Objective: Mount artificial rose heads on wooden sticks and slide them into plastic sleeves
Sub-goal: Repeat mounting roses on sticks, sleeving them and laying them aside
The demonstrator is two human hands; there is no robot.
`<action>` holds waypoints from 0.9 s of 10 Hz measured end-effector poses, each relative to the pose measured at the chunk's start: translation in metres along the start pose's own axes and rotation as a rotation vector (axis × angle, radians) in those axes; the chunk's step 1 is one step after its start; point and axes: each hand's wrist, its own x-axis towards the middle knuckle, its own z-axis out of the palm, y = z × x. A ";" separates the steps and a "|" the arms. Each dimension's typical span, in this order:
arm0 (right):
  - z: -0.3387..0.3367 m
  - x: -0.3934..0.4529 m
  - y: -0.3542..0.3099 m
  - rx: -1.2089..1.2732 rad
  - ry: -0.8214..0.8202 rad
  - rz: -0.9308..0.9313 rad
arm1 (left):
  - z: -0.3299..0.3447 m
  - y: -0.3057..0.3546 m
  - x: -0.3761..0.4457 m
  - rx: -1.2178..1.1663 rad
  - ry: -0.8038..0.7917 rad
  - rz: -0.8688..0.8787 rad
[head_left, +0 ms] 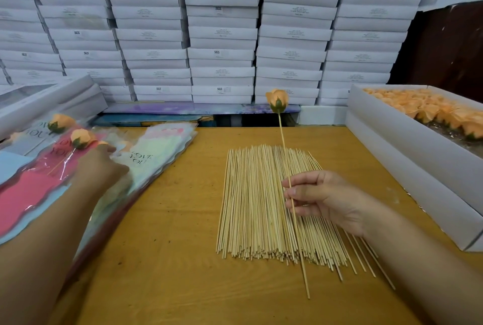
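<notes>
Your right grip (322,200) pinches the thin wooden stick (292,203) topped by an orange artificial rose head (277,100), above the desk's stick pile (271,204). Left grip (100,165) rests uncurled on clear plastic sleeves (146,160) at the left edge; spread one mouth wide, then feed it in.

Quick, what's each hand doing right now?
Left hand: blurred, on the plastic sleeves; grip cannot be told.
Right hand: pinching the stick carrying a rose head.
</notes>
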 end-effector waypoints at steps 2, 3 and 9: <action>-0.001 -0.001 -0.001 0.002 -0.010 0.003 | -0.005 0.014 -0.006 -0.267 -0.129 -0.145; 0.000 -0.001 -0.001 -0.005 -0.010 0.008 | -0.010 0.020 -0.003 -0.404 -0.245 -0.196; 0.005 -0.005 -0.004 0.084 -0.046 0.007 | 0.031 0.094 -0.144 -0.999 -0.735 -0.198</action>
